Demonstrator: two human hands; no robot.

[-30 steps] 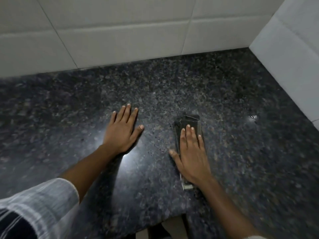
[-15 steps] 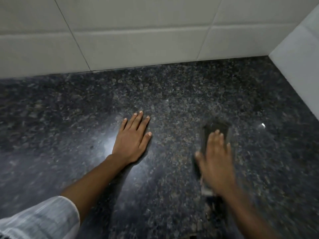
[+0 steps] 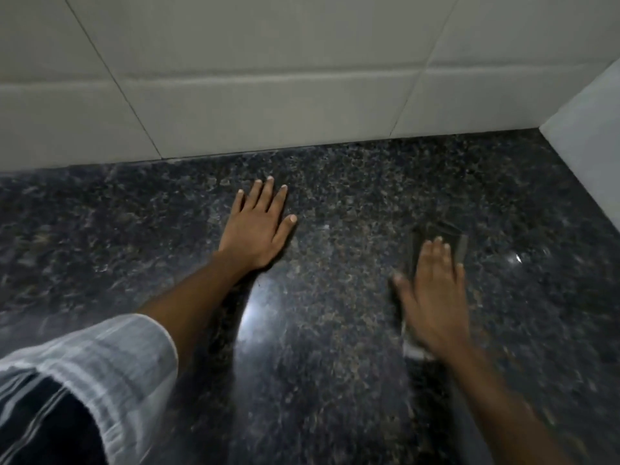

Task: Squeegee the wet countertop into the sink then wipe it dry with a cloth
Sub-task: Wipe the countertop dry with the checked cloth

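The dark speckled granite countertop (image 3: 352, 182) fills the lower view and shines with a light reflection near its middle. My left hand (image 3: 260, 229) lies flat on it, palm down, fingers spread, holding nothing. My right hand (image 3: 432, 293), blurred by motion, presses flat on a dark folded cloth (image 3: 439, 234) that lies on the counter to the right. The cloth's far end shows beyond my fingertips and a pale edge shows under my wrist. No squeegee or sink is in view.
White wall tiles (image 3: 268, 105) run along the back of the counter. A white side wall (image 3: 590, 129) closes the right end, forming a corner at the back right. A small bright glint (image 3: 515, 260) sits on the counter right of the cloth.
My right hand has slid the cloth to the right across the counter, away from my left hand. The left hand has stayed flat in place. The view has tilted up toward the wall.
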